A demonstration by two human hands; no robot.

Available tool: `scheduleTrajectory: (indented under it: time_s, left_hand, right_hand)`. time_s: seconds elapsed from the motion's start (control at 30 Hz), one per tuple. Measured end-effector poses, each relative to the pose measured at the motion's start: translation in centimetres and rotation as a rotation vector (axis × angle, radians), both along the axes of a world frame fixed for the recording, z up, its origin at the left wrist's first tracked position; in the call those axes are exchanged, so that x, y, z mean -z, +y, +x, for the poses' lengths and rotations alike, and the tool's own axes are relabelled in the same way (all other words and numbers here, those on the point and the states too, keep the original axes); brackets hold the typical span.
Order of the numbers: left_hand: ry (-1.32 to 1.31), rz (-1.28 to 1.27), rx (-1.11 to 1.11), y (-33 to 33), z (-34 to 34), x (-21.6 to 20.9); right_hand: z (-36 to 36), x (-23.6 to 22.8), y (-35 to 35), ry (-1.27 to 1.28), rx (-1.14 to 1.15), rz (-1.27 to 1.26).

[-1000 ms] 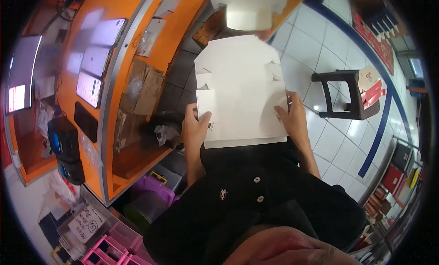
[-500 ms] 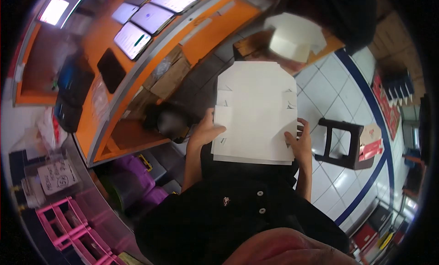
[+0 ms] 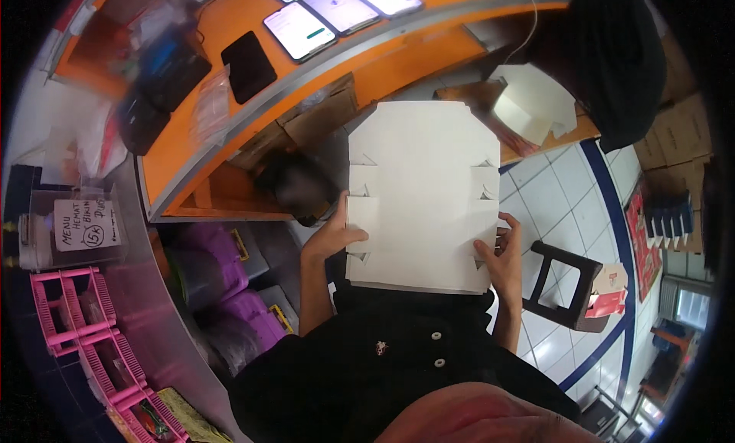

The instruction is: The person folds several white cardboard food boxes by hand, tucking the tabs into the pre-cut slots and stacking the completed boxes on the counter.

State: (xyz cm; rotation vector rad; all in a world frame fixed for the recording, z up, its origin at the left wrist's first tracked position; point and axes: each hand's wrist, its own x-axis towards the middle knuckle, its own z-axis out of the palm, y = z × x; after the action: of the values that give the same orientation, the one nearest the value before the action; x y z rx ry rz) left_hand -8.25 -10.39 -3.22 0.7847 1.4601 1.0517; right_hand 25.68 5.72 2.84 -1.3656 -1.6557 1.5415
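Flat in front of my body I hold several stacked white cardboard box blanks [image 3: 421, 206], with clipped upper corners and small cut flaps along both sides. My left hand [image 3: 334, 235] grips the left edge, its thumb on top and its fingers mostly hidden underneath. On the opposite edge, my right hand [image 3: 501, 253] holds lower down, thumb over the board and fingers curled at the side. The lower edges of the sheets are slightly out of line.
Phones [image 3: 300, 31] and a dark tablet-like device [image 3: 249, 66] lie on the orange counter [image 3: 191, 110]. A part-folded white box [image 3: 528, 106] sits beyond the blanks, near a person in dark clothing [image 3: 616, 68]. A black stool [image 3: 586, 290] stands right; pink baskets [image 3: 76, 309] left.
The view has turned, so the counter and phones appear farther right. The blanks look slightly larger and reach lower in the picture. Both hands keep their hold on the side edges.
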Motion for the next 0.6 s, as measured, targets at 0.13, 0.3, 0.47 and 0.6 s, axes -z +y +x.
scheduleTrajectory:
  time_s: [0.13, 0.3, 0.47, 0.6]
  left_hand:
    - [-0.022, 0.054, -0.130, -0.9, 1.1, 0.0]
    - [0.054, 0.025, -0.251, -1.6, 1.3, 0.4]
    - [0.081, 0.074, -0.190, -0.1, 1.2, 1.1]
    - [0.086, 0.021, -0.248, 0.8, 1.3, 0.2]
  right_hand:
    - [-1.2, 0.6, 1.3, -0.088, -0.056, 0.122]
    - [-4.3, -0.8, 1.5, -0.150, -0.087, 0.048]
    - [-3.9, 1.9, 1.9, -0.186, -0.101, 0.304]
    - [-3.5, 1.9, 3.0, -0.170, -0.025, 0.069]
